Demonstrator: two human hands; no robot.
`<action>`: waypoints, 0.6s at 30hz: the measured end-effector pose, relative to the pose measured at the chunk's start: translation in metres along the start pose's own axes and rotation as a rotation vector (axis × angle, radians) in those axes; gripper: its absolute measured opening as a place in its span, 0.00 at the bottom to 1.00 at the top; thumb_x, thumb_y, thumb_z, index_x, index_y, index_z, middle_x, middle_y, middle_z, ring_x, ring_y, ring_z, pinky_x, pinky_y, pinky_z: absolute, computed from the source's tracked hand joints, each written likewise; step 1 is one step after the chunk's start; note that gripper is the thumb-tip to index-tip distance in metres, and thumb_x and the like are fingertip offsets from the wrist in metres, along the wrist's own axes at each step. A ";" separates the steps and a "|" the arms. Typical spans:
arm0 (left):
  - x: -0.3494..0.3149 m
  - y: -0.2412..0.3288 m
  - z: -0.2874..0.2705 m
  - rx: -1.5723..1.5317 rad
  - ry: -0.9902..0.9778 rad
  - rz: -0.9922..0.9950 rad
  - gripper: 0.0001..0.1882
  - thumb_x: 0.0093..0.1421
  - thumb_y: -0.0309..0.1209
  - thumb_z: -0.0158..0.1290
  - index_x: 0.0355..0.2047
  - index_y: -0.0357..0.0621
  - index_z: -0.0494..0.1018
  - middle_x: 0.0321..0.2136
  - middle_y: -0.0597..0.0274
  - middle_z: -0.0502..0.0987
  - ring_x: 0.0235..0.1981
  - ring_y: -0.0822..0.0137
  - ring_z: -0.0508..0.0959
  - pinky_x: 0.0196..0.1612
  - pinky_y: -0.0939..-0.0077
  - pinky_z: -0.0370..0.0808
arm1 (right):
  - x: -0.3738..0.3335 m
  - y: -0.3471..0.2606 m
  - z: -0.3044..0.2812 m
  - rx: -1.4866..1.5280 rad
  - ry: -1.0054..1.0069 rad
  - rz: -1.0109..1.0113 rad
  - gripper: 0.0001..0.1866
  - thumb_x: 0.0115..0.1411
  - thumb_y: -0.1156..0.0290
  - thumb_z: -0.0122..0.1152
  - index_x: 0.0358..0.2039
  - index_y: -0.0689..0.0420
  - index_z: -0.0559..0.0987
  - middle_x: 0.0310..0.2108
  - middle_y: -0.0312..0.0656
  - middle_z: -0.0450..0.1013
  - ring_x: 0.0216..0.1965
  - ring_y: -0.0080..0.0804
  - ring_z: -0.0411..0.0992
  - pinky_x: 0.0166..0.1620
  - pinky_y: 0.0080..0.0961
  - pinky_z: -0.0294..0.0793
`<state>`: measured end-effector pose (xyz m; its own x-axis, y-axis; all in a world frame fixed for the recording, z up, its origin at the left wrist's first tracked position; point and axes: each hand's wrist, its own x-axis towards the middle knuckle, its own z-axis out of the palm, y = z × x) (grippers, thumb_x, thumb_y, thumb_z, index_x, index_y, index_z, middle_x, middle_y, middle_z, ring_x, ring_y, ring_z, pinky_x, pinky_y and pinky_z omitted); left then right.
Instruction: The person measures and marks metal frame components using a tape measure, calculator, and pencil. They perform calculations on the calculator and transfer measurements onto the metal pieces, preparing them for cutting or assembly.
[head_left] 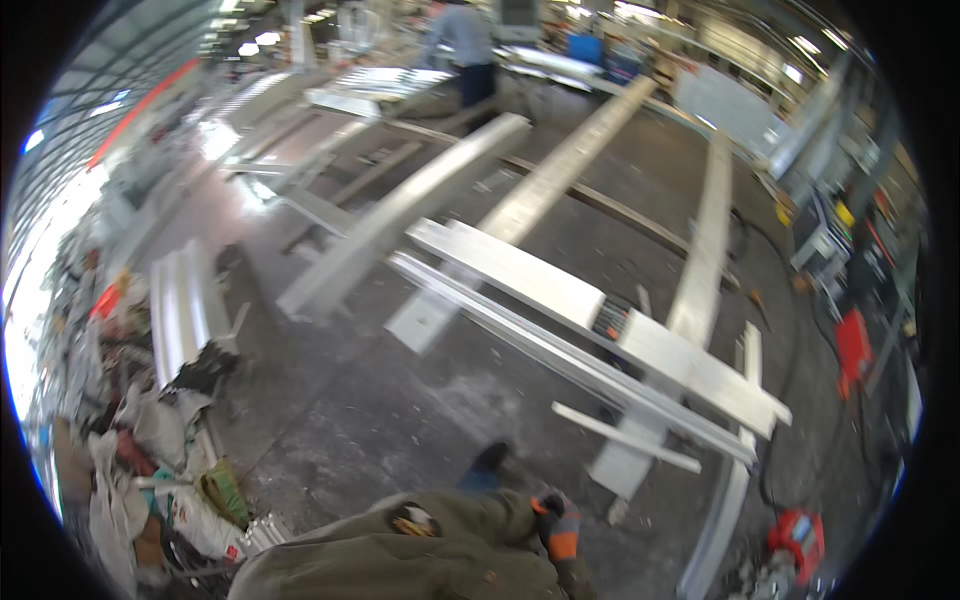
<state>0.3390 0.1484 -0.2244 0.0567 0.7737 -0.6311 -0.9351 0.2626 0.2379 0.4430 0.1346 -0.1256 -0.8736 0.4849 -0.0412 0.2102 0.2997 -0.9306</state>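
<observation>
My right hand point(558, 522), in an orange and dark glove, hangs low beside my olive-green coat point(460, 560). Its fingers are blurred, so whether it holds anything cannot be made out. The left hand does not show. In front of me, a long pale metal profile point(570, 345) lies across several metal beams. Behind it rest two wide white pieces point(530, 275), end to end, with a small dark and red item point(610, 321) between them. A thin white strip point(625, 437) lies nearer to me, closest to my right hand.
Long beams point(410, 215) run away over the dark floor. Scrap and bags point(190, 510) pile up at the left, by bent metal panels point(185, 310). A red tool point(797, 540), a red box point(853, 345) and cables lie at the right. Another person point(462, 50) stands at the back.
</observation>
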 end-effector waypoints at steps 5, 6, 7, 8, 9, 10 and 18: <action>0.030 0.011 -0.026 -0.266 0.026 -0.057 0.29 0.70 0.56 0.44 0.52 0.42 0.73 0.44 0.52 0.80 0.46 0.49 0.81 0.50 0.51 0.78 | -0.004 -0.013 -0.019 0.433 0.229 0.355 0.08 0.64 0.69 0.62 0.33 0.61 0.79 0.29 0.40 0.77 0.34 0.21 0.72 0.34 0.26 0.72; 0.033 0.017 -0.030 -0.298 0.037 -0.055 0.29 0.70 0.56 0.43 0.51 0.42 0.73 0.44 0.52 0.80 0.46 0.49 0.81 0.49 0.51 0.79 | -0.001 -0.015 -0.016 0.466 0.247 0.451 0.11 0.65 0.66 0.63 0.34 0.62 0.79 0.28 0.40 0.76 0.33 0.20 0.71 0.34 0.26 0.72; 0.035 0.023 -0.035 -0.324 0.048 -0.043 0.30 0.70 0.57 0.43 0.51 0.42 0.73 0.43 0.52 0.81 0.46 0.49 0.81 0.49 0.51 0.79 | -0.002 -0.020 -0.011 0.426 0.228 0.425 0.11 0.65 0.65 0.64 0.35 0.62 0.79 0.28 0.40 0.76 0.33 0.20 0.71 0.34 0.27 0.72; 0.032 0.029 -0.039 -0.346 0.052 -0.028 0.30 0.70 0.58 0.43 0.51 0.42 0.73 0.43 0.52 0.81 0.46 0.49 0.81 0.49 0.50 0.79 | 0.002 -0.025 -0.004 0.388 0.202 0.392 0.12 0.65 0.64 0.65 0.35 0.62 0.79 0.28 0.39 0.76 0.32 0.20 0.71 0.34 0.27 0.73; 0.026 0.036 -0.044 -0.257 0.067 0.041 0.31 0.70 0.59 0.42 0.50 0.42 0.73 0.43 0.52 0.81 0.45 0.49 0.82 0.49 0.50 0.79 | 0.007 -0.031 -0.003 0.341 0.157 0.383 0.13 0.64 0.63 0.66 0.36 0.62 0.79 0.28 0.39 0.76 0.32 0.20 0.72 0.34 0.27 0.73; 0.019 0.043 -0.048 -0.157 0.036 0.121 0.31 0.71 0.59 0.42 0.50 0.42 0.73 0.42 0.52 0.81 0.45 0.49 0.82 0.48 0.50 0.79 | 0.014 -0.037 -0.009 0.109 -0.010 0.434 0.14 0.63 0.63 0.68 0.37 0.62 0.78 0.32 0.38 0.78 0.35 0.24 0.74 0.37 0.31 0.74; -0.127 0.147 0.045 1.307 0.082 1.140 0.18 0.68 0.31 0.56 0.57 0.39 0.75 0.42 0.56 0.84 0.42 0.62 0.84 0.49 0.70 0.80 | 0.045 -0.204 -0.255 -0.495 0.509 -0.161 0.37 0.48 0.77 0.74 0.60 0.65 0.73 0.51 0.49 0.76 0.52 0.42 0.76 0.57 0.42 0.75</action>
<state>0.2100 0.1145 -0.0765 -0.4316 0.8689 0.2423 0.3897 -0.0626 0.9188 0.4726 0.3049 0.1557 -0.6234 0.6893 0.3691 0.3750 0.6778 -0.6324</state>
